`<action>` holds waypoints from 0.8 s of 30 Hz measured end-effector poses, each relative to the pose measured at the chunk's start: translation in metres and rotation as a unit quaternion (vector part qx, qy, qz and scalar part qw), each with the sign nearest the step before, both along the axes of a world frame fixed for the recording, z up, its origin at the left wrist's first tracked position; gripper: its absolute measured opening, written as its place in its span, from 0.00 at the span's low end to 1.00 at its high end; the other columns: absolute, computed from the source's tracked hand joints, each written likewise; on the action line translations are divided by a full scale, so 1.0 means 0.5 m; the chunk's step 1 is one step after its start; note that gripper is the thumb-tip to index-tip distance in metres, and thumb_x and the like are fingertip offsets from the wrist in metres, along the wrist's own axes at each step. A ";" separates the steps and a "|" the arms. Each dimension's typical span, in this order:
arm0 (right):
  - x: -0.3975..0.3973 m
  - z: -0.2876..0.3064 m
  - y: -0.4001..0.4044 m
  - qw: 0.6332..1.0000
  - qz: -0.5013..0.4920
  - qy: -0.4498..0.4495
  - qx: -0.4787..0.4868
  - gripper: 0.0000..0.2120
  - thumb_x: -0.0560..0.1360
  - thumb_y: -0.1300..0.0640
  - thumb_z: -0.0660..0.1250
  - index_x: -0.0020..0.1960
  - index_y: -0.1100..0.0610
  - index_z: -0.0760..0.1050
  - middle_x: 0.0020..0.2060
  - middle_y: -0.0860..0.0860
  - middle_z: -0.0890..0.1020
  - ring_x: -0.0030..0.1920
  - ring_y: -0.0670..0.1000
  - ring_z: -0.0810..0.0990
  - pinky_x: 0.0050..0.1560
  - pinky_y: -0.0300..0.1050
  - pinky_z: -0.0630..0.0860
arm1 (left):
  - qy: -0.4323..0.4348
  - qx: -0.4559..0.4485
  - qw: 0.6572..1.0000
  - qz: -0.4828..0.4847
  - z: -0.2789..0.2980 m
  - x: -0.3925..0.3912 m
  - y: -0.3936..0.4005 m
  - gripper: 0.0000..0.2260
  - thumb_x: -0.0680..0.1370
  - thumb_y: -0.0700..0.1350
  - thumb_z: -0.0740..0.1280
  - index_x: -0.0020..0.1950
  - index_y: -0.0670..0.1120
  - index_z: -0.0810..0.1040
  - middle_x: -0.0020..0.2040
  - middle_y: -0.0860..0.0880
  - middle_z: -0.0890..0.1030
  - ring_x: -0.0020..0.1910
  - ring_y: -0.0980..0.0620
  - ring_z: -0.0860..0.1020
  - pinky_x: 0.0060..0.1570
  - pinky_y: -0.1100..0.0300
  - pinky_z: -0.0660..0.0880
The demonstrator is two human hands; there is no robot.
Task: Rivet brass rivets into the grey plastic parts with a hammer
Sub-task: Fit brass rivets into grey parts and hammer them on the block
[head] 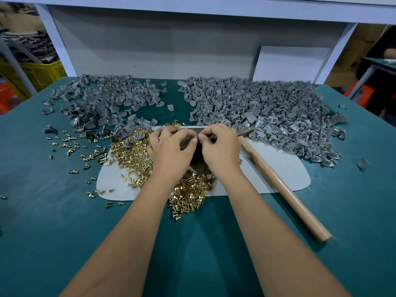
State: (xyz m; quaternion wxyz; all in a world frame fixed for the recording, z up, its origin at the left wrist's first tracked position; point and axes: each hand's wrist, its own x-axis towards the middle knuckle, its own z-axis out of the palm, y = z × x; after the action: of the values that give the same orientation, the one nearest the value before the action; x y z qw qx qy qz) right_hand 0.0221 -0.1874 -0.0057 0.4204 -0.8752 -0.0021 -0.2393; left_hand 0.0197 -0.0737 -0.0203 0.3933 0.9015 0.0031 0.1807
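Far out to the left of the left hand sits a loose heap of grey plastic parts (107,99), spread over the green table (42,211). Nearer in, just left of that hand and running under both wrists, a thick scatter of brass rivets (132,155) spills across a white mat (278,168) and onto the table. Now the left hand (169,146): fingers curled, gripping a small grey part (186,140) at the centre. Right against it, fingertip to fingertip, the right hand (220,144) pinches something tiny at the part's top edge; it looks like a rivet, though it is too small to be sure. Just right of the right hand lies the hammer (282,187), unheld, its wooden handle slanting across the mat toward the near right, its metal head poking out beside the knuckles. Beyond and right of that hand, a second, bigger heap of grey parts (267,112), many showing brass specks.
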 end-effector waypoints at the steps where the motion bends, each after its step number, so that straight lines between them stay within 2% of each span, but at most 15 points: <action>1: -0.001 -0.003 -0.001 1.000 0.001 -0.003 -0.004 0.07 0.74 0.57 0.68 0.38 0.49 0.77 0.39 0.40 0.75 0.51 0.50 0.70 0.55 0.54 0.67 | 0.001 0.000 1.000 -0.001 0.000 -0.001 0.000 0.04 0.78 0.56 0.66 0.49 0.63 0.80 0.64 0.54 0.73 0.69 0.49 0.58 0.66 0.51 0.53; 4: -0.004 -0.010 -0.003 1.000 0.007 -0.015 -0.016 0.05 0.75 0.56 0.67 0.40 0.51 0.78 0.39 0.40 0.75 0.51 0.49 0.70 0.53 0.51 0.65 | -0.002 0.002 1.000 0.000 0.001 -0.002 0.000 0.04 0.78 0.56 0.66 0.49 0.62 0.80 0.64 0.55 0.73 0.69 0.49 0.57 0.66 0.51 0.53; 12: -0.007 -0.007 -0.010 0.998 0.015 -0.018 0.055 0.08 0.78 0.58 0.61 0.47 0.54 0.80 0.43 0.44 0.80 0.52 0.50 0.72 0.57 0.56 0.69 | 0.007 -0.018 1.000 -0.006 0.002 0.004 0.003 0.02 0.78 0.56 0.66 0.45 0.64 0.77 0.63 0.56 0.73 0.68 0.51 0.57 0.63 0.54 0.53; 20: -0.005 -0.009 -0.007 1.000 0.015 -0.021 0.003 0.05 0.76 0.56 0.65 0.47 0.49 0.80 0.47 0.43 0.81 0.53 0.49 0.71 0.57 0.54 0.69 | 0.009 -0.015 1.000 -0.004 0.002 0.004 0.004 0.02 0.77 0.56 0.67 0.46 0.64 0.77 0.63 0.55 0.73 0.68 0.52 0.57 0.63 0.54 0.54; 24: -0.002 -0.013 -0.005 0.999 0.008 -0.021 -0.042 0.04 0.75 0.55 0.66 0.45 0.48 0.80 0.45 0.44 0.80 0.52 0.51 0.71 0.54 0.53 0.68 | 0.002 -0.012 1.000 0.000 0.002 0.004 0.004 0.03 0.77 0.55 0.67 0.48 0.63 0.79 0.63 0.55 0.74 0.67 0.52 0.58 0.57 0.58 0.52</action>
State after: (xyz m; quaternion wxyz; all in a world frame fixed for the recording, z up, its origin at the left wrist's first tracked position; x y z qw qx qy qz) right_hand 0.0213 -0.1901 -0.0120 0.3847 -0.8870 -0.0276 -0.2539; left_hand 0.0218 -0.0719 -0.0194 0.4042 0.8970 0.0056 0.1789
